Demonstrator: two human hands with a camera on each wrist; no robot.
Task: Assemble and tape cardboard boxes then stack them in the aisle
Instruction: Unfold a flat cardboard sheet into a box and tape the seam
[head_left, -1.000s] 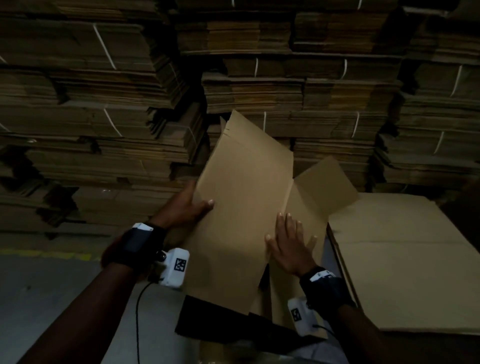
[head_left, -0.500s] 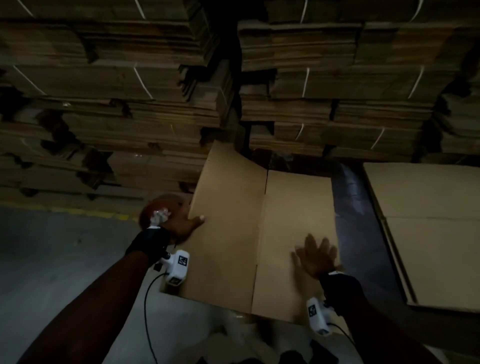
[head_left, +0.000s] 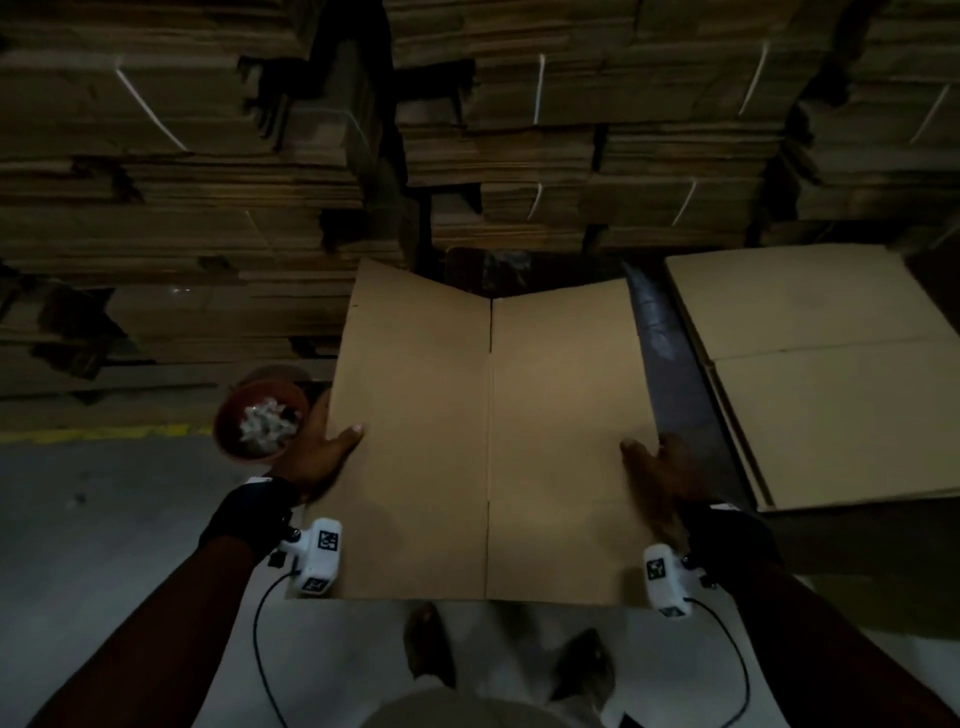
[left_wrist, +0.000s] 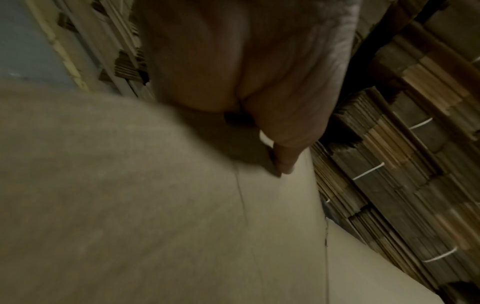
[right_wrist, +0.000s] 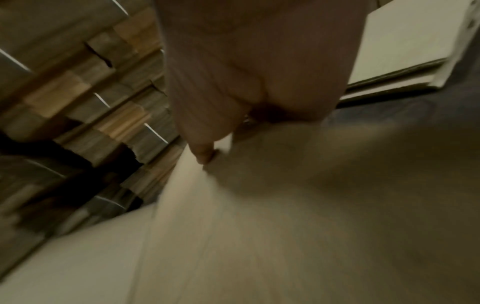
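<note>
Left hand (head_left: 324, 452): grips the box's left edge, thumb on top.
Right hand (head_left: 655, 470): grips the right edge.
Box (head_left: 488, 441): held between them — flaps closed, seam untaped.
Next: probably tape — roll (head_left: 262, 427) beside the left hand.

We see only thumbs on top of the cardboard box (head_left: 488, 441); the fingers of the left hand (head_left: 322, 452) and right hand (head_left: 660, 467) are hidden behind its edges. Both wrist views are blurred. The second box (head_left: 831, 374) is cut off at right.
</note>
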